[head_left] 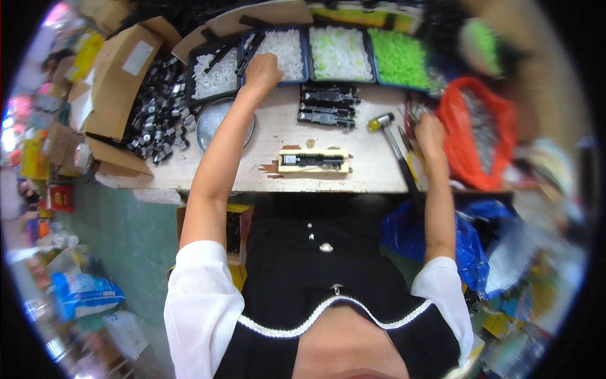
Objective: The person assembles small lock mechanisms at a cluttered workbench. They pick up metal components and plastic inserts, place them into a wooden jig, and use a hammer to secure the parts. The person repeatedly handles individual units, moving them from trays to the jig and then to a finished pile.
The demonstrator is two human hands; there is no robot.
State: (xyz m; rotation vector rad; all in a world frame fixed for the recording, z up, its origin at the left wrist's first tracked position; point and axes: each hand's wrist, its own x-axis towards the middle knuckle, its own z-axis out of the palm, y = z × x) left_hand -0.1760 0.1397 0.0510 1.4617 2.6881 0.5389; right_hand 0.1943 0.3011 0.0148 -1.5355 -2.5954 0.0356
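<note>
My left hand point(262, 72) is stretched to the back of the table with its fingers curled closed, over the edge of a tray of small white plastic parts point(287, 50). Beside its fingertips lies a narrow black strip point(250, 52); I cannot tell if they grip it. My right hand point(430, 132) is closed at a small heap of metal pieces point(416, 109), and what its fingers hold is hidden. Between my arms, a black, slim assembly point(312, 160) rests in a cream fixture block point(284, 168). Several similar black assemblies point(327, 117) are stacked behind it.
A hammer point(396, 148) with a yellowish head lies left of my right hand. An orange-red bag point(451, 120) of metal parts stands at right. Green parts point(398, 55) fill another tray. At left are a round dish point(212, 123), a heap of black parts point(158, 110) and a cardboard box point(117, 82).
</note>
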